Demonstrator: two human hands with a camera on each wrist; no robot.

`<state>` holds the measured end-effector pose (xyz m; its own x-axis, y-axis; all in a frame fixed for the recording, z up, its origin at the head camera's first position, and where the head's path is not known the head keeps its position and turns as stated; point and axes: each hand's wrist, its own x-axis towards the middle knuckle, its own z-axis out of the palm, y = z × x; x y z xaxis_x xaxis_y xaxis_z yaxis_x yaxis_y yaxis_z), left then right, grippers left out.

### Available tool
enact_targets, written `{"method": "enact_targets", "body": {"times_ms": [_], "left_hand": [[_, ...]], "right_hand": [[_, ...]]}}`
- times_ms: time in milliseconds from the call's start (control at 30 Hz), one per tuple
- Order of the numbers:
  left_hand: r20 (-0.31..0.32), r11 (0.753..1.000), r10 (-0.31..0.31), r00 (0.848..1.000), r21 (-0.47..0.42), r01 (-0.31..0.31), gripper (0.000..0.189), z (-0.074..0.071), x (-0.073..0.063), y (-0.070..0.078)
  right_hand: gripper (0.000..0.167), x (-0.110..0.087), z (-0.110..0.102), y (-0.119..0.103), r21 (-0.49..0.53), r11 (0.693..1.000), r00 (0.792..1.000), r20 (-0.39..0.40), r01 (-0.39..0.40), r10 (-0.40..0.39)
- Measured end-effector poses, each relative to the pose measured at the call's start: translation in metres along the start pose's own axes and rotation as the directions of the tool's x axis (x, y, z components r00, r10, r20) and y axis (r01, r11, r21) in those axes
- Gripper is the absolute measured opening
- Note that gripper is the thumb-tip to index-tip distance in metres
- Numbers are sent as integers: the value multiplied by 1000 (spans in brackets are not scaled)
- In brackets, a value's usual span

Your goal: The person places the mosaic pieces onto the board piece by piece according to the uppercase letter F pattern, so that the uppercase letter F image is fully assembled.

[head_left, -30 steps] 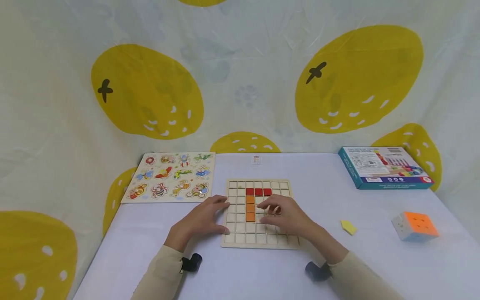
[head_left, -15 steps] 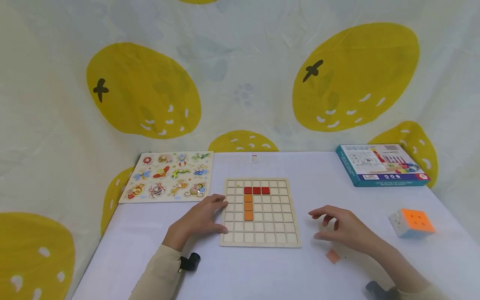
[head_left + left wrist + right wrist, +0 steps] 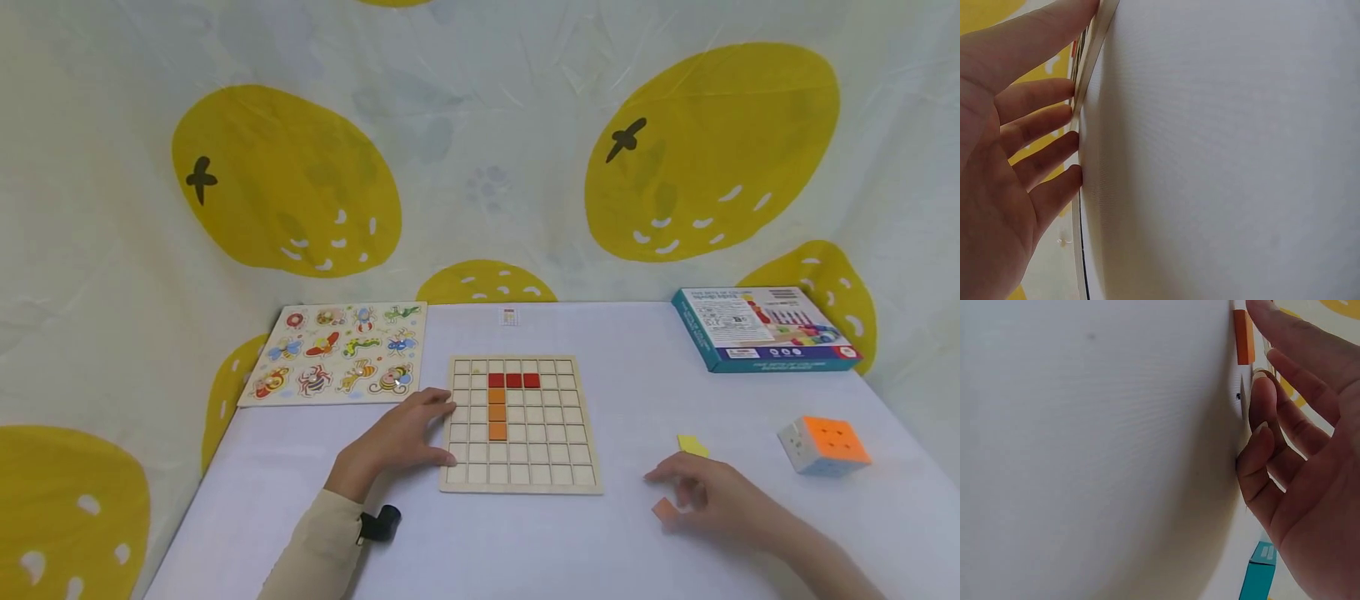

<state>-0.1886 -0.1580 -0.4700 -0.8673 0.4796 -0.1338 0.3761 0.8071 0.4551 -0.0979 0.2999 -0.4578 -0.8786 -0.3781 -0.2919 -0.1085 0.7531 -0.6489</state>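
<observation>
A square wooden grid board [image 3: 547, 492] lies in the middle of the table in the head view. Three red tiles [image 3: 513, 381] form a row on it, and three orange tiles [image 3: 497, 413] run down from the leftmost one. My left hand [image 3: 397, 433] rests along the board's left edge, fingers extended. To the board's right, my right hand [image 3: 716, 500] is low at the table, fingers bent, with its thumb by a loose orange tile [image 3: 1244, 337]. The tile appears unpinched. Just beyond that hand lies a yellow piece [image 3: 692, 445], partly covered.
An insect picture puzzle [image 3: 330, 354] lies at the back left. A small printed card [image 3: 509, 317] is behind the board. At the right are a teal-edged box [image 3: 765, 329] and a puzzle cube [image 3: 825, 446]. A patterned curtain [image 3: 495, 167] hangs behind the table.
My right hand has gone from over the board to the table on its right, then lowered to the loose orange tile. The left hand has kept its place at the board's edge.
</observation>
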Motion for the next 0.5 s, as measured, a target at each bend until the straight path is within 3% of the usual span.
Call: {"method": "enact_targets", "body": {"times_ms": [167,400,500], "left_hand": [[-2,1000,0,1000,-6,0,86,-1,0,0],[1,1000,6,1000,-13,-6,86,-1,0,0],[2,1000,0,1000,-11,0,86,-1,0,1]], "right_hand": [[43,0,2,5,3,1000,1000,11,-27,27],[21,1,5,10,-18,998,998,-12,56,-56],[20,3,6,11,-11,999,998,-26,49,-49]]}}
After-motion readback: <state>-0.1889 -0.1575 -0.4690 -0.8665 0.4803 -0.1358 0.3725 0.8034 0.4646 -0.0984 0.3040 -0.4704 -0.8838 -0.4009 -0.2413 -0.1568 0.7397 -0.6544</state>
